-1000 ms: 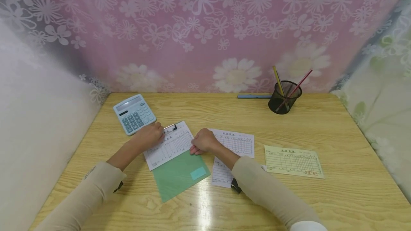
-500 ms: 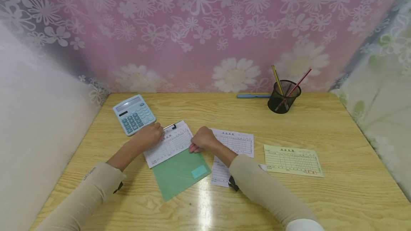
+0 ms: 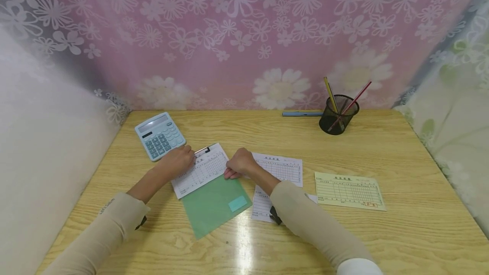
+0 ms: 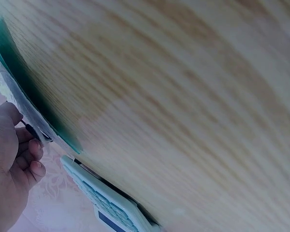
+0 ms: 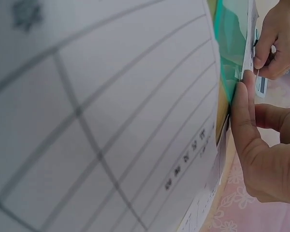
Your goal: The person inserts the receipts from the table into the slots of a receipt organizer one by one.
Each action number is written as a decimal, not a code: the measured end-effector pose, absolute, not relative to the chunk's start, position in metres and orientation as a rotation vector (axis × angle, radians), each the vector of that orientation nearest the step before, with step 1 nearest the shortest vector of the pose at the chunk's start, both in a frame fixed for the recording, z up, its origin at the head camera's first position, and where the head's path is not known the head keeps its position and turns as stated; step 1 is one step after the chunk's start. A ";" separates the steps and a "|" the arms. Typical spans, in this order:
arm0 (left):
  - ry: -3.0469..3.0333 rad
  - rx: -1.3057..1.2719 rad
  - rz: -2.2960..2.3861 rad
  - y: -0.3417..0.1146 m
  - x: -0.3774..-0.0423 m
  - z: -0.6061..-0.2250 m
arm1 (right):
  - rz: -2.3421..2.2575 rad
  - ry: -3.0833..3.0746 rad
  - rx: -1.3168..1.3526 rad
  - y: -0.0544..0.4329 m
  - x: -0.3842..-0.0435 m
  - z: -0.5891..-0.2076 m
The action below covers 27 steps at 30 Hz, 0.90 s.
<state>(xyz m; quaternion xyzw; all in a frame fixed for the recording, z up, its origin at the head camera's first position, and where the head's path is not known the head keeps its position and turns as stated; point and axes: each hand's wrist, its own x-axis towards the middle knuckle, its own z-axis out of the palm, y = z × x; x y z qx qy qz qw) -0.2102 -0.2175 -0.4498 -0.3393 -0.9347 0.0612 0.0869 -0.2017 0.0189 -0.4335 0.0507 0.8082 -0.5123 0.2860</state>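
Observation:
A green clipboard lies slanted left of the table's middle, a pale blue label near its lower right corner. White printed forms cover its upper half, overlapping in a small stack. At the top edge my left hand pinches the metal clip; in the left wrist view a black clip end shows beside the fingers. My right hand pinches the right edge of the forms between thumb and fingers, as the right wrist view shows. The thumb is partly hidden there.
A light blue calculator lies just beyond the left hand. Two white forms lie under the right forearm, a yellow form to their right. A mesh pen cup with pencils and a blue pen are at the back.
The upper form has slid slightly up toward the clip, its lower edge now higher on the clipboard. The right hand has shifted a little with it; the left hand stays at the clip.

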 end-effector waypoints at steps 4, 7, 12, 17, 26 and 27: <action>-2.793 -1.010 0.175 -0.218 -0.211 -0.450 | -1.372 2.154 0.141 0.019 -0.202 -0.433; -2.785 -1.018 0.177 -0.218 -0.212 -0.450 | -1.366 2.153 0.145 0.019 -0.202 -0.431; -2.761 -1.035 0.172 -0.218 -0.212 -0.451 | -1.349 2.160 0.149 0.019 -0.202 -0.430; -2.767 -1.027 0.152 -0.218 -0.212 -0.450 | -1.349 2.177 0.132 0.018 -0.203 -0.430; -2.775 -1.023 0.149 -0.219 -0.212 -0.451 | -1.348 2.192 0.113 0.016 -0.206 -0.433; -2.774 -1.025 0.151 -0.219 -0.212 -0.451 | -1.346 2.193 0.109 0.016 -0.207 -0.433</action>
